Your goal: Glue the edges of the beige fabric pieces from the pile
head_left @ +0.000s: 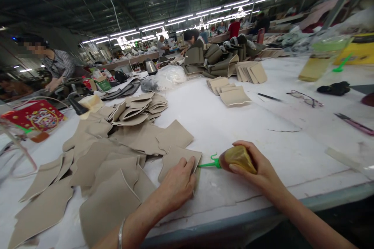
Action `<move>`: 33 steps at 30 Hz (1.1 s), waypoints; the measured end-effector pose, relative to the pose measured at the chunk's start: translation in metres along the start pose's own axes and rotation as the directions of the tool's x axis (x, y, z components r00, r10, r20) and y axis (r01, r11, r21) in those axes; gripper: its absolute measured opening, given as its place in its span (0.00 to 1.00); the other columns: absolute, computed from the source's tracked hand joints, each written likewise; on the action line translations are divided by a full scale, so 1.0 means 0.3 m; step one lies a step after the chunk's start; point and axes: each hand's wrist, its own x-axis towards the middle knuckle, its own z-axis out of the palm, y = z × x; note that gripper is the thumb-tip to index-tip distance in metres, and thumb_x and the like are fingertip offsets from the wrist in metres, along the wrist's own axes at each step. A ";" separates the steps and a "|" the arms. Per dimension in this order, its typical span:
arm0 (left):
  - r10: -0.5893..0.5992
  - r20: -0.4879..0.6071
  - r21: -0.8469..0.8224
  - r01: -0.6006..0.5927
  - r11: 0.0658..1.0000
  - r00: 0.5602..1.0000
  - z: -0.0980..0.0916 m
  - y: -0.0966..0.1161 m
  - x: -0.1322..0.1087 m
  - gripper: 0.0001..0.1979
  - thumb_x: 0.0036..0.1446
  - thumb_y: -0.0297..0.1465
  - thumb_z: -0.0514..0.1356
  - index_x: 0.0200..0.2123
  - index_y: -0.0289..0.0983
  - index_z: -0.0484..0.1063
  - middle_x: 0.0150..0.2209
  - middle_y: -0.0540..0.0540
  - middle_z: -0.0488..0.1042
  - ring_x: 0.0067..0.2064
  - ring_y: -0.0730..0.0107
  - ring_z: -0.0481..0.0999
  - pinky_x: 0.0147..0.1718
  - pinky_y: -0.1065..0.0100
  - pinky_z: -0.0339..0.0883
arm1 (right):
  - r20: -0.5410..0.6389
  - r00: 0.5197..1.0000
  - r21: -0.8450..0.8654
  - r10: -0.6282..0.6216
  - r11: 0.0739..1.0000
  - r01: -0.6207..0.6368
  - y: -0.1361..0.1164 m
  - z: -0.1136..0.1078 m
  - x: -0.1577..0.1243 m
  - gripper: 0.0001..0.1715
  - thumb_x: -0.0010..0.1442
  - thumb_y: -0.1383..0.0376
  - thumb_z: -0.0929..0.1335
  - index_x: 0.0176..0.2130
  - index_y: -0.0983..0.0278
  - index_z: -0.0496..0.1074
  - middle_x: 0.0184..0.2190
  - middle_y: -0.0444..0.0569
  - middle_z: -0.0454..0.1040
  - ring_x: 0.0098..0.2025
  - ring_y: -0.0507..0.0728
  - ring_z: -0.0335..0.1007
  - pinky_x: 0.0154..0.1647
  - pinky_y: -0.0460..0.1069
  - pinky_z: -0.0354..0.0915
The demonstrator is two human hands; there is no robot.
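Note:
My right hand (254, 165) is wrapped round a bottle of amber liquid (238, 158), tipped on its side. Its green nozzle (208, 164) points left, with the tip at the right edge of a beige piece (175, 159). Over that same piece lies my left hand (179, 179), fingers bent and pressing near the edge; whether it pinches the edge is hard to tell. More beige pieces (105, 163) overlap in a loose pile left of my hands.
Small beige stacks (235, 95) lie beyond my hands. Glasses (305, 98), scissors (355, 123) and a black pen-like tool (270, 97) are at the right. A red box (43, 116) stands left. Across the table, a person (61, 64) leans over. The table edge (263, 212) runs close to my forearms.

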 end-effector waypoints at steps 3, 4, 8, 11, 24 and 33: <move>0.011 -0.007 -0.020 -0.012 1.000 1.000 0.001 -0.003 0.002 0.27 0.63 0.32 0.42 0.65 0.34 0.55 0.48 0.40 0.67 0.46 0.58 0.72 0.47 0.63 0.64 | 0.091 0.996 0.051 0.010 0.999 -0.015 -0.008 0.005 -0.016 0.27 0.57 0.54 0.72 0.51 0.58 0.61 0.39 0.46 0.69 0.38 0.60 0.69 0.39 0.51 0.65; 0.014 -0.008 -0.025 -0.014 1.000 1.000 0.002 -0.003 0.003 0.28 0.63 0.32 0.42 0.65 0.33 0.55 0.48 0.40 0.67 0.46 0.58 0.72 0.47 0.62 0.64 | 0.140 0.990 0.070 0.012 0.997 -0.022 -0.010 0.005 -0.020 0.27 0.57 0.54 0.72 0.51 0.58 0.61 0.38 0.45 0.69 0.37 0.60 0.69 0.38 0.51 0.65; 0.011 -0.004 -0.031 -0.011 0.999 1.000 0.004 -0.005 0.009 0.28 0.62 0.32 0.43 0.65 0.33 0.54 0.49 0.40 0.67 0.47 0.58 0.72 0.48 0.62 0.64 | 0.125 0.992 0.062 0.000 0.998 -0.008 -0.004 0.001 0.000 0.26 0.58 0.54 0.71 0.51 0.58 0.61 0.36 0.44 0.70 0.36 0.59 0.69 0.37 0.50 0.65; 0.015 0.008 -0.039 -0.015 0.999 1.000 0.001 -0.008 0.016 0.29 0.61 0.30 0.43 0.65 0.33 0.55 0.49 0.40 0.67 0.47 0.59 0.71 0.49 0.63 0.63 | -0.004 1.000 0.021 -0.009 1.000 0.009 0.010 -0.005 0.033 0.27 0.58 0.54 0.72 0.52 0.58 0.61 0.38 0.44 0.70 0.39 0.59 0.69 0.40 0.51 0.64; 0.016 0.025 -0.091 -0.014 0.996 1.000 -0.006 -0.016 0.022 0.29 0.60 0.29 0.43 0.65 0.33 0.54 0.49 0.40 0.68 0.49 0.60 0.70 0.51 0.65 0.61 | -0.092 0.992 -0.071 -0.088 0.994 0.082 0.028 0.001 0.047 0.28 0.58 0.54 0.72 0.53 0.57 0.61 0.39 0.45 0.69 0.38 0.58 0.68 0.39 0.51 0.64; 0.025 0.015 -0.125 -0.023 0.992 1.000 -0.004 -0.025 0.028 0.30 0.60 0.29 0.43 0.65 0.32 0.55 0.49 0.39 0.68 0.50 0.57 0.70 0.51 0.62 0.61 | -0.088 0.986 -0.139 -0.142 0.982 0.129 0.029 -0.002 0.023 0.27 0.58 0.55 0.72 0.53 0.56 0.62 0.44 0.45 0.69 0.41 0.58 0.68 0.41 0.50 0.64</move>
